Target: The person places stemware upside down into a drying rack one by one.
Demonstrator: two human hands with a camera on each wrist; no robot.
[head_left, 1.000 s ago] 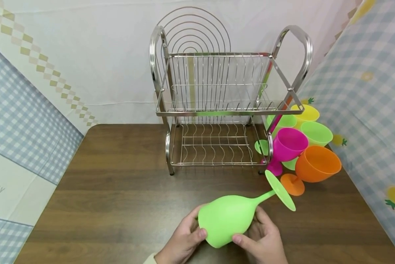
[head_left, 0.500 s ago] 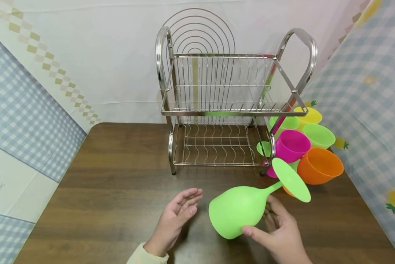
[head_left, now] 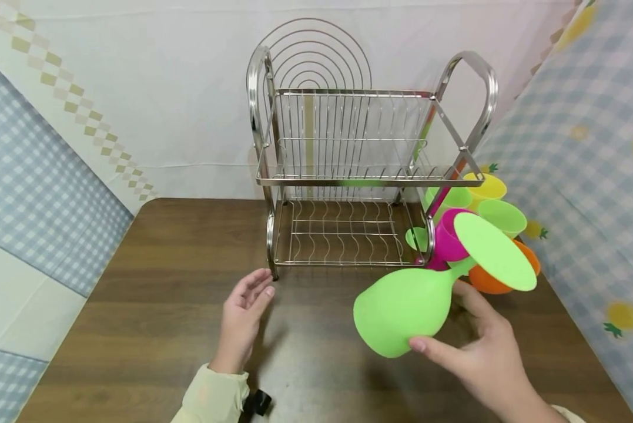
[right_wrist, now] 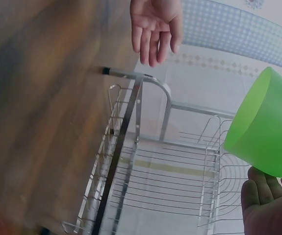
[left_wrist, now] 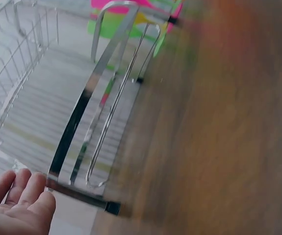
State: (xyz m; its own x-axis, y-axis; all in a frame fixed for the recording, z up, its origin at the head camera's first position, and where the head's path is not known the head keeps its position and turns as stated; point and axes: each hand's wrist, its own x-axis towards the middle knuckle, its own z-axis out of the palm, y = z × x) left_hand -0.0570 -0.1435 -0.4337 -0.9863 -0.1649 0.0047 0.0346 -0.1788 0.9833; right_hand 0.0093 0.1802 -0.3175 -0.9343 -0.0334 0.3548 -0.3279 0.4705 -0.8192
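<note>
One green goblet (head_left: 403,311) is held by the right hand (head_left: 485,346), right of centre in the lower half of the head view. Right fingers: the thumb presses the near side of the bowl and the other fingers pass behind it toward the stem, gripping the bowl between them. Contact on the far side is hidden.

Orientation: the long axis runs obliquely, mouth to the lower left of the frame, foot to the upper right. The goblet appears raised off the worktop (head_left: 163,329).

Reference: the rack (head_left: 369,183) occupies the upper centre, above and slightly left of the goblet in the frame. Its front bars run nearly level across the frame, so the goblet's axis lies at a slant to them. This angle is judged the controlling relation for further handling.

Left hand (head_left: 242,317): left of centre, well apart from the goblet, holding nothing. Its fingers are extended close together, thumb apart, with the tips near the rack's left front leg; contact cannot be determined.

Right side of frame: the goblet's foot partly covers the orange goblet (head_left: 488,284) and the magenta goblet (head_left: 445,238); clearance cannot be told. The yellow goblet (head_left: 488,188) and two other green goblets (head_left: 501,217) stand farther up the frame, by the rack's right end.
</note>
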